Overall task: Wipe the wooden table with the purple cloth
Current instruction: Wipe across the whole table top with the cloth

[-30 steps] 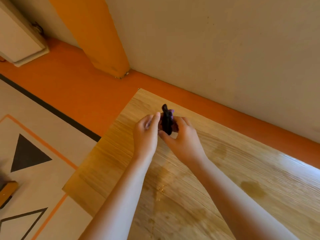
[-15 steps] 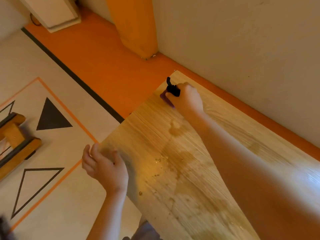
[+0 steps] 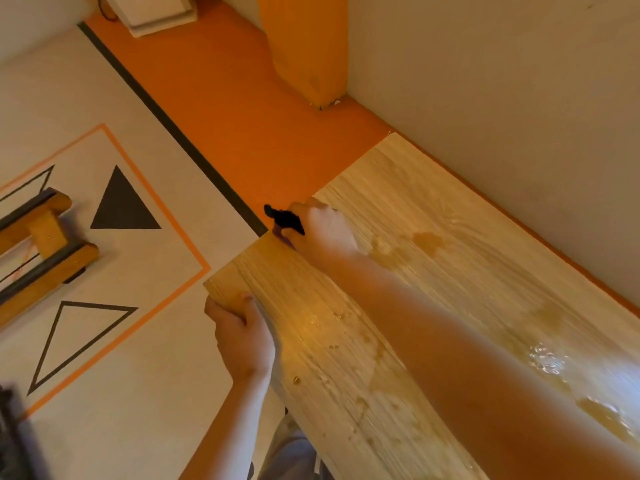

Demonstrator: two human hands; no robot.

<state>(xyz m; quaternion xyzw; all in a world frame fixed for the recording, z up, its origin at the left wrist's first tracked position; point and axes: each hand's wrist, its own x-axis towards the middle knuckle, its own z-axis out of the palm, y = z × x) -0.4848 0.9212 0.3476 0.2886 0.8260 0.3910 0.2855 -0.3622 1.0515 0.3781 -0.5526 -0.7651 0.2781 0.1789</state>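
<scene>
The wooden table (image 3: 433, 237) runs from the lower right up toward the wall, its top marked with wet patches and droplets. My right hand (image 3: 322, 230) is at the table's left edge and grips the dark purple cloth (image 3: 285, 218), which bunches out past my fingers over the edge. Most of the cloth is hidden under my hand. My left hand (image 3: 242, 337) grips the table's near left corner, thumb on top.
A puddle of liquid (image 3: 550, 365) glistens on the table at the right. The pale wall (image 3: 502, 98) borders the table's far side. An orange pillar (image 3: 308, 46) stands at the back. A wooden frame (image 3: 41, 251) lies on the patterned floor at left.
My right hand has dragged the cloth from the table's far corner along the left edge toward me. My left hand has moved from beside the table onto its near corner and gripped it.
</scene>
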